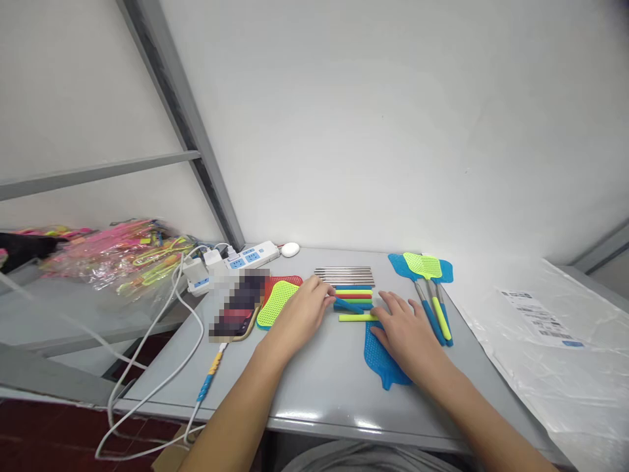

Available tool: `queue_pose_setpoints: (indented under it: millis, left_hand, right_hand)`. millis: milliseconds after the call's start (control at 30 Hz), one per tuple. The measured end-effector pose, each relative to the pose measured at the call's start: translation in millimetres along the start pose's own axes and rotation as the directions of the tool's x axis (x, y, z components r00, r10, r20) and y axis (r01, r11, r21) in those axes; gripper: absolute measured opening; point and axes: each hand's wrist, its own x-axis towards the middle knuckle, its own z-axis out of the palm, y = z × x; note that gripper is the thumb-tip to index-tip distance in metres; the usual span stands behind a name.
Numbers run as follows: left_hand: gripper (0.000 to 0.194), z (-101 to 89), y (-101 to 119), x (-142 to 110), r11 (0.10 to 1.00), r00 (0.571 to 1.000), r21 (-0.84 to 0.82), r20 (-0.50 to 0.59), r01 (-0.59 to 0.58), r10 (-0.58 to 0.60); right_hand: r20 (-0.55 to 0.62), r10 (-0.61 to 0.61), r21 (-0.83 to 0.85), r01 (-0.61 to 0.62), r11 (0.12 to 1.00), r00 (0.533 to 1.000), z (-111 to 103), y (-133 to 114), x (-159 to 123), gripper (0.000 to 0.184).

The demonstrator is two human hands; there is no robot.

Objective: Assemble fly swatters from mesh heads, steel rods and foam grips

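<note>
The left hand [308,305] has its grip narrowed on a blue tube [350,305], which slants toward four o'clock. The right hand [405,328] spreads its fingers, their tips by the end of a yellow-green tube [354,318] at nine o'clock; whether its grip holds that tube, I cannot tell. A blue mesh head [386,357] lies at its seven o'clock on the surface [314,400], assembled swatters [426,269] at one. Metal rods [344,276] lie at the left hand's two o'clock.

Wall [383,144]: white, faintly specked
Table [317,387]: grey, by the wall
Shelving [184,118]: grey metal, off left
Floor [34,426]: dark red tiles
Light [364,422]: glinting near the table's edge
</note>
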Motion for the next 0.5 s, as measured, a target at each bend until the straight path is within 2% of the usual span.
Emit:
queue_pose_setpoints:
  millis: [200,367,500]
  left_hand:
    - [0.019,-13.6,-2.3,-1.1,0.983,0.986,-0.162,-0.131,0.081,-0.103]
    - [0.019,-19.6,-5.2,0.2,0.971,0.954,-0.200,-0.240,0.131,-0.179]
    - [0.018,-19.3,-3.2,-0.3,0.962,0.953,-0.232,-0.229,0.145,-0.199]
  right_hand:
    - [-0.023,-0.074,-0.046,0.073,0.996,0.997,-1.3,-4.3,13.2,0.019]
    - [-0.030,-0.058,-0.079,0.055,0.995,0.998,-4.3,-7.2,22.5,0.020]
    - [0.012,-0.053,-0.052,0.054,0.997,0.998,-12.1,-4.2,32.2,0.018]
